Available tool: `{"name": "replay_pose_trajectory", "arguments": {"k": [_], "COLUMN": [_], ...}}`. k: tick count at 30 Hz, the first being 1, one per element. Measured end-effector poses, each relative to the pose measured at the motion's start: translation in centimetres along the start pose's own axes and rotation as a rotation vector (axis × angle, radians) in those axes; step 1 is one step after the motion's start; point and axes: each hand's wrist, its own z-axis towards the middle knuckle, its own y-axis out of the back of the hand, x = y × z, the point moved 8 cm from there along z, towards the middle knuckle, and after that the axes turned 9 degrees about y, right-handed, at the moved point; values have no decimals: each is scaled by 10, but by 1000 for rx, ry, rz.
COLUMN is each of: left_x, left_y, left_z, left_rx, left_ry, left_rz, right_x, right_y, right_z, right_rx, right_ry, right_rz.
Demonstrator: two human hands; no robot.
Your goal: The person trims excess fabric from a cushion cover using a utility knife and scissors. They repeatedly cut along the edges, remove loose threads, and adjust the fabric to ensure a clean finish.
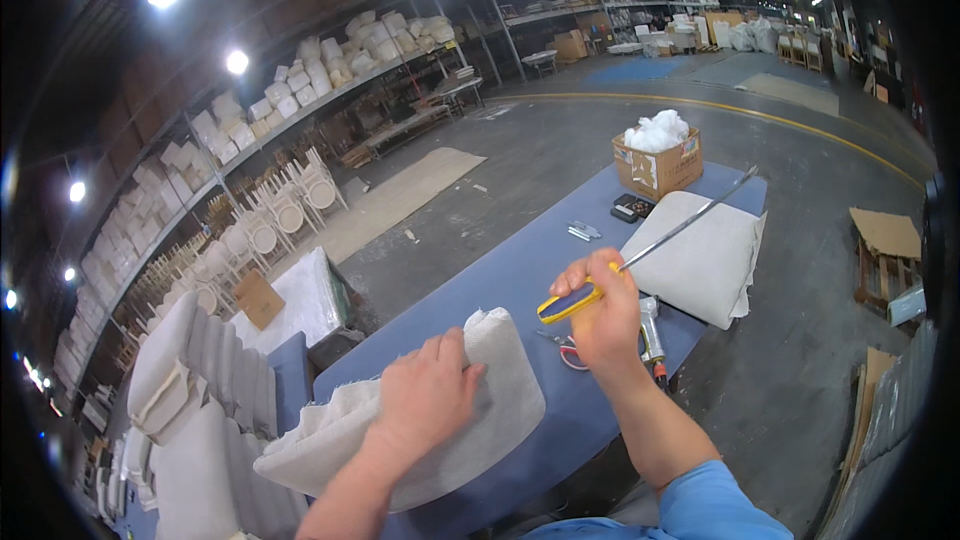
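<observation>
My left hand (pixel 425 395) grips the raw-edged rim of a pale fabric-covered seat cushion (pixel 510 395), which stands tilted on the blue table (pixel 440 285). Its fingers are bent and pressed on the frayed cloth. Raised over the table, my right hand (pixel 608 325) is closed round the yellow and dark-blue handle of a screwdriver (pixel 572 302). The long metal shaft points up and away to the right. Below that hand lie red-handled scissors (pixel 571 354), partly hidden, and a silver air stapler (pixel 652 332). A second pale cushion (pixel 690 255) rests flat beyond them.
A cardboard box (pixel 655 175) of white stuffing stands at the table's far end, near a small black case (pixel 632 207) and thin metal strips (pixel 583 231). Stacked cushions (pixel 205 390) rise at left. Chair frames (pixel 290 205) and loaded shelving stand beyond; cardboard and pallets (pixel 885 260) lie right.
</observation>
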Motion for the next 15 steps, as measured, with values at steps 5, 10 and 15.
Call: {"name": "replay_pose_trajectory", "arguments": {"k": [5,10,15], "left_x": [-3,-32,-22], "left_y": [12,6,-40], "left_z": [17,32,35], "left_rx": [367,773,914], "left_ry": [-196,-134,-63], "left_rz": [99,-209,-862], "right_x": [-9,-19,-19], "right_y": [36,34,46], "right_z": [-31,-44,-52], "right_rx": [-81,-104,-130], "right_ry": [-17,92,-28], "right_rz": [78,124,-365]}}
